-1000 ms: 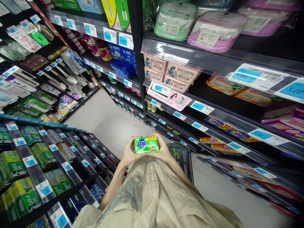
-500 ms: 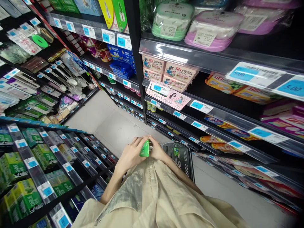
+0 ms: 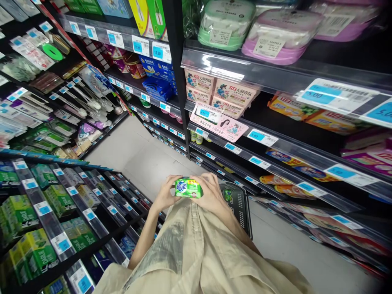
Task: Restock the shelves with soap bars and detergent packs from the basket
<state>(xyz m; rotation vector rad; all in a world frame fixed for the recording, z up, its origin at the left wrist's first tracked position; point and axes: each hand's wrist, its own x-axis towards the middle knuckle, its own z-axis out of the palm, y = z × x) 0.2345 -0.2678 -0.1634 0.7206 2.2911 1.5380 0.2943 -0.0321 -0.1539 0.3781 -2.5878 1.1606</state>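
A green wrapped soap bar [image 3: 188, 188] is held level in front of my body, its printed face turned up with blue, white and yellow lettering. My left hand [image 3: 167, 192] grips its left end, thumb below and fingers along the top. On the other end, my right hand [image 3: 210, 191] is closed around it in the same way. Behind my right forearm stands a dark shopping basket [image 3: 241, 208] on the floor, partly hidden by the arm, with a small green item [image 3: 228, 196] in it.
Shelves with pink soap boxes [image 3: 234, 90], orange packs [image 3: 289, 107] and lidded soap packs [image 3: 278, 34] rise at the right. Toothpaste boxes [image 3: 38, 251] fill the lower left shelves. Brushes hang on a rack [image 3: 76, 102] at the far left. Grey floor [image 3: 134, 143] runs between them.
The soap bar has turned from an end-on view to showing its printed face. My hands have moved apart to its two ends. The view has shifted only slightly.
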